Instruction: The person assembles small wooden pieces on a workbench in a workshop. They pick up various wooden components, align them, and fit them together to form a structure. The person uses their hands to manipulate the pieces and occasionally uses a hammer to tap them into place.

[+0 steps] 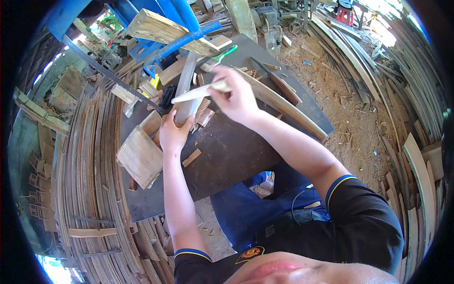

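My right hand (234,94) is closed round the thick end of a pale tapered strip (196,93), which looks like wood. Its narrow tip points left, across a long flat grey bar (187,78). My left hand (175,130) grips the near end of that bar, thumb and fingers on either side. Both hands are over a dark machine table (227,146). Just left of my left forearm lie flat wooden blocks (140,156). Beyond my right hand is a brush with a green handle (225,54). Small wood offcuts (205,115) lie beside the bar.
A blue machine frame (175,19) rises at the far side, with a wooden board (165,31) on it. Long wood pieces (283,102) lie along the table's right side. Stacked planks (90,175) flank the left; more boards (406,80) lean at right. Wood chips cover the floor (350,128).
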Demonstrator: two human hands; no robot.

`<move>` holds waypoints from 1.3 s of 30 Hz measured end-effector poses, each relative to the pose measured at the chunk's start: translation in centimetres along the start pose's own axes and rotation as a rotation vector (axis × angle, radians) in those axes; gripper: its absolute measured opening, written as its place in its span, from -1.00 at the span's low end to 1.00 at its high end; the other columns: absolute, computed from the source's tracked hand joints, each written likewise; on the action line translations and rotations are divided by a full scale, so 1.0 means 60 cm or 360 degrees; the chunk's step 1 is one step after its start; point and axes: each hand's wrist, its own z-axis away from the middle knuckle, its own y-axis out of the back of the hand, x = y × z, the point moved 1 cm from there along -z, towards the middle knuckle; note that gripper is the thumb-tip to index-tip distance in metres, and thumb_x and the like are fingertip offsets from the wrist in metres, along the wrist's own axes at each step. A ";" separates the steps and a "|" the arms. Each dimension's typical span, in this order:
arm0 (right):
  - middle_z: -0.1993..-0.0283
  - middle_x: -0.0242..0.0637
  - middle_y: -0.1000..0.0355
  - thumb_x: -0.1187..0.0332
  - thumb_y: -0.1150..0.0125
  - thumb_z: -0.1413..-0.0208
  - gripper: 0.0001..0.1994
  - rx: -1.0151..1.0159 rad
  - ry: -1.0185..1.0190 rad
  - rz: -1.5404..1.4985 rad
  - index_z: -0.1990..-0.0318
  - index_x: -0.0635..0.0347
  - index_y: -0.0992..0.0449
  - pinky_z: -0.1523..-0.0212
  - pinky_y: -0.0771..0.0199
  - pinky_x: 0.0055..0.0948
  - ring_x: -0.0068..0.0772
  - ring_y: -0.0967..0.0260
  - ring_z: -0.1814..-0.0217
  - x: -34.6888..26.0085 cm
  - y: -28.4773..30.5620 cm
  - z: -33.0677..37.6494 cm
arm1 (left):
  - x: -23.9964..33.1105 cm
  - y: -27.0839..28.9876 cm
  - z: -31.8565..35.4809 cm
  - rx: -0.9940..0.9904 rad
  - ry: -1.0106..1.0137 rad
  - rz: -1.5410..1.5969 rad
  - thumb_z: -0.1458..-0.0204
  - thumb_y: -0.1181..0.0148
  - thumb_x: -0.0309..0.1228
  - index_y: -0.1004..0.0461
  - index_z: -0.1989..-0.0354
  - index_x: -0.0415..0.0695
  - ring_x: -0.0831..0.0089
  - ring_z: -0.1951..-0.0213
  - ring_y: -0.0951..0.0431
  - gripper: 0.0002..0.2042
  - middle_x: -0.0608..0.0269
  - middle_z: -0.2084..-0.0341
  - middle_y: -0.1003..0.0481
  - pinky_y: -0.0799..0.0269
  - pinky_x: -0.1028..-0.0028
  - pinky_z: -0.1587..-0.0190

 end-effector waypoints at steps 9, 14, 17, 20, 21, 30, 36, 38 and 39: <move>-0.08 -0.17 -0.54 0.44 -0.43 -0.10 -0.57 0.0325 0.0044 -0.0017 -0.14 0.16 -0.50 0.02 -0.60 -0.28 -0.07 -0.57 -0.01 -0.015 0.006 -0.007 | 0.000 0.008 0.005 -0.0027 0.0081 0.0006 0.02 -0.41 0.12 -0.50 -0.15 -0.31 0.00 -0.08 -0.58 -0.25 -0.07 0.01 -0.53 -0.51 0.14 -0.09; -0.03 -0.16 -0.50 0.43 -0.38 -0.12 -0.62 -0.0503 -0.0025 0.0259 -0.12 0.04 -0.55 -0.10 -0.60 -0.17 0.01 -0.54 -0.03 0.023 -0.014 0.022 | 0.022 0.006 -0.003 -0.0077 0.0103 0.0100 0.02 -0.41 0.12 -0.52 -0.13 -0.31 0.00 -0.04 -0.60 -0.27 -0.07 0.01 -0.54 -0.53 0.15 -0.06; 0.03 -0.20 -0.50 0.43 -0.35 -0.12 -0.70 -0.0713 -0.0206 0.0303 -0.04 0.05 -0.61 -0.06 -0.61 -0.18 0.00 -0.54 0.00 0.024 -0.040 0.038 | 0.026 0.019 0.004 -0.0123 0.0128 0.0104 0.02 -0.41 0.11 -0.53 -0.13 -0.29 -0.01 -0.01 -0.62 -0.28 -0.08 0.01 -0.55 -0.54 0.15 -0.04; 0.08 -0.20 -0.53 0.43 -0.41 -0.09 -0.70 -0.0266 -0.0028 0.0169 0.00 0.09 -0.62 0.08 -0.63 -0.22 -0.08 -0.58 0.09 0.019 -0.017 0.012 | 0.000 0.008 0.007 0.0029 0.0042 0.0032 0.02 -0.42 0.11 -0.53 -0.13 -0.28 -0.01 -0.01 -0.61 -0.28 -0.07 0.02 -0.55 -0.54 0.16 -0.04; 0.09 -0.24 -0.54 0.43 -0.41 -0.10 -0.72 -0.0047 0.0109 0.0168 0.01 0.11 -0.62 0.15 -0.62 -0.30 -0.21 -0.59 0.14 0.025 -0.012 0.002 | -0.008 0.004 0.005 0.0041 0.0027 0.0025 0.02 -0.42 0.11 -0.53 -0.13 -0.28 -0.01 -0.01 -0.61 -0.28 -0.07 0.03 -0.55 -0.54 0.15 -0.04; 0.08 -0.22 -0.52 0.35 -0.41 -0.09 -0.71 -0.0529 0.0125 0.0279 0.00 0.02 -0.61 0.08 -0.63 -0.18 -0.08 -0.56 0.16 0.038 -0.032 0.032 | -0.004 0.003 -0.001 -0.0013 0.0002 0.0065 0.01 -0.44 0.06 -0.52 -0.12 -0.33 -0.03 -0.01 -0.61 -0.29 -0.14 0.05 -0.55 -0.53 0.12 -0.04; 0.20 -0.26 -0.53 0.40 -0.44 -0.08 -0.69 -0.0022 0.0085 0.0244 -0.01 0.04 -0.62 0.36 -0.63 -0.41 -0.35 -0.57 0.34 -0.004 0.011 -0.005 | -0.001 -0.005 0.006 0.0044 -0.0034 0.0022 0.01 -0.41 0.11 -0.51 -0.12 -0.35 -0.07 -0.02 -0.60 -0.26 -0.13 0.04 -0.55 -0.52 0.12 -0.06; 0.17 -0.21 -0.52 0.38 -0.42 -0.08 -0.68 -0.0220 0.0192 0.0373 -0.02 0.02 -0.59 0.23 -0.66 -0.26 -0.21 -0.59 0.24 0.039 -0.006 0.016 | 0.019 0.003 -0.004 -0.0061 0.0000 0.0070 0.00 -0.41 0.09 -0.52 -0.15 -0.30 -0.06 -0.05 -0.59 -0.28 -0.13 0.04 -0.55 -0.51 0.11 -0.07; 0.15 -0.19 -0.50 0.37 -0.41 -0.08 -0.67 -0.0383 0.0237 0.0433 -0.03 0.02 -0.58 0.15 -0.66 -0.18 -0.13 -0.59 0.18 0.049 -0.020 0.028 | 0.017 0.007 -0.002 -0.0055 0.0000 0.0072 0.00 -0.42 0.08 -0.52 -0.15 -0.29 -0.06 -0.05 -0.59 -0.29 -0.14 0.04 -0.55 -0.51 0.11 -0.07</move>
